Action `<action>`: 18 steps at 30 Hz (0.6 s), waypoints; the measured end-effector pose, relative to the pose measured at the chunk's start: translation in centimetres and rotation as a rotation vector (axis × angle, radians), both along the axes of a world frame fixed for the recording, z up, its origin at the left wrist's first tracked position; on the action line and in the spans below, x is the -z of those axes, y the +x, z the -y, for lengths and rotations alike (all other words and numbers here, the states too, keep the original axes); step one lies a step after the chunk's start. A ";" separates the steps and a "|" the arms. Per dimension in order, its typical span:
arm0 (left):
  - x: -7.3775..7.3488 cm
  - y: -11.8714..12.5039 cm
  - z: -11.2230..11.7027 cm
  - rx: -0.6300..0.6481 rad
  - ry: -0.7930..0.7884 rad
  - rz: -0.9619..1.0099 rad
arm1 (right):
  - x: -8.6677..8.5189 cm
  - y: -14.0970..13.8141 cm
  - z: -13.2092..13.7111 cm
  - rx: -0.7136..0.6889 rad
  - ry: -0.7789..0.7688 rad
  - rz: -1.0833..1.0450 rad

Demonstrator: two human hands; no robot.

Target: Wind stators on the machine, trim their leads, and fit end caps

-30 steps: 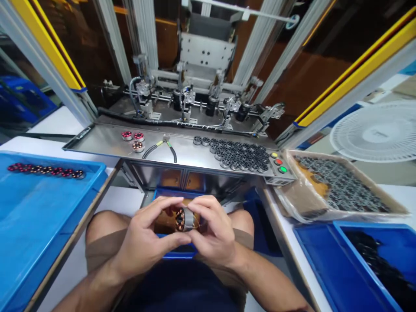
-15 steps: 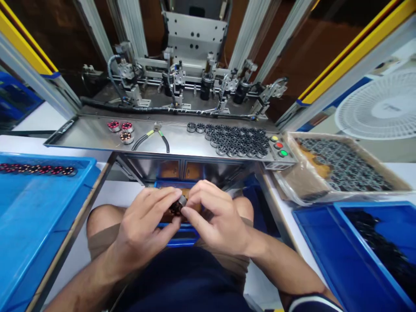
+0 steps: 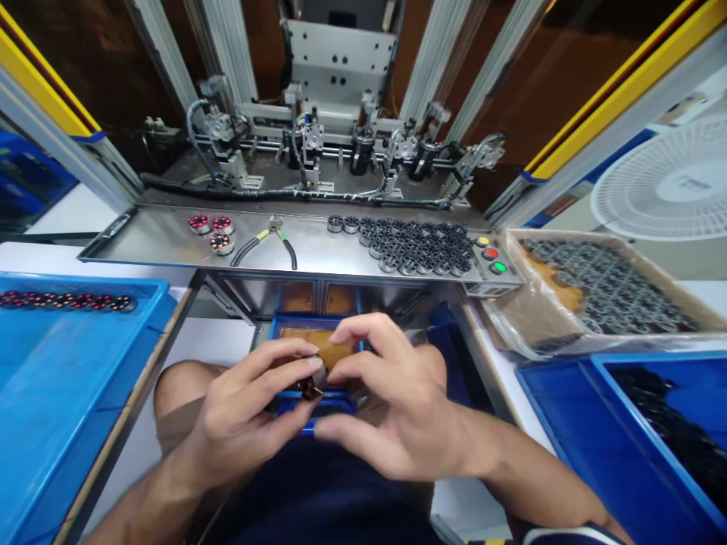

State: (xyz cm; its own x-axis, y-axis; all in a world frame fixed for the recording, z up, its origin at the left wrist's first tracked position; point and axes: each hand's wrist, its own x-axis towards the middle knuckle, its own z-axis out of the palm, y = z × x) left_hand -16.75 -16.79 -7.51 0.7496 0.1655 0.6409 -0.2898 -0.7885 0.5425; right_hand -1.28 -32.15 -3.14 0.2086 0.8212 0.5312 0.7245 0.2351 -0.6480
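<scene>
Between the thumb and fingers of my left hand [image 3: 255, 401] is a small motor stator [image 3: 311, 384] with copper windings and a grey metal side; a short wire end sticks out of it. My right hand [image 3: 391, 393] is just to the right, thumb and fingers spread apart, with nothing visible held; whether a fingertip still touches the stator I cannot tell. Below both hands, over the lap, a blue bin [image 3: 276, 327] with brown lining shows in part.
A metal ledge [image 3: 318, 253] ahead carries wound stators [image 3: 220, 242], cutting pliers [image 3: 275, 224] and rows of black stators [image 3: 414, 244]. Push buttons [image 3: 490, 254] sit at its right end. Blue trays [image 3: 68, 363] and a cardboard box [image 3: 545, 322] flank me. Machine fixtures [image 3: 363, 147] stand behind.
My right thumb and fingers have opened and drawn away from their grip at the stator. My left hand keeps the stator, now turned slightly and a little lower.
</scene>
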 end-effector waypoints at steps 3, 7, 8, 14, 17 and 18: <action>0.3 0.0 0.2 -0.052 -0.092 -0.017 | 0.1 0.1 0.2 -0.020 -0.065 -0.011; 0.7 -0.1 0.2 -0.035 -0.459 -0.082 | 1.6 1.6 0.7 -0.014 -0.051 -0.160; 0.7 0.0 0.3 -0.021 -0.532 -0.088 | 2.0 1.7 0.7 -0.037 -0.051 -0.168; 0.3 0.6 0.9 -0.021 -0.667 -0.082 | 3.8 -0.6 -0.7 -0.030 0.109 -0.219; 0.2 0.8 1.0 0.015 -0.760 -0.099 | 4.1 -1.5 -1.4 0.077 0.152 -0.301; 0.2 0.8 1.0 0.032 -0.805 -0.110 | 4.1 -1.7 -1.5 0.100 0.146 -0.330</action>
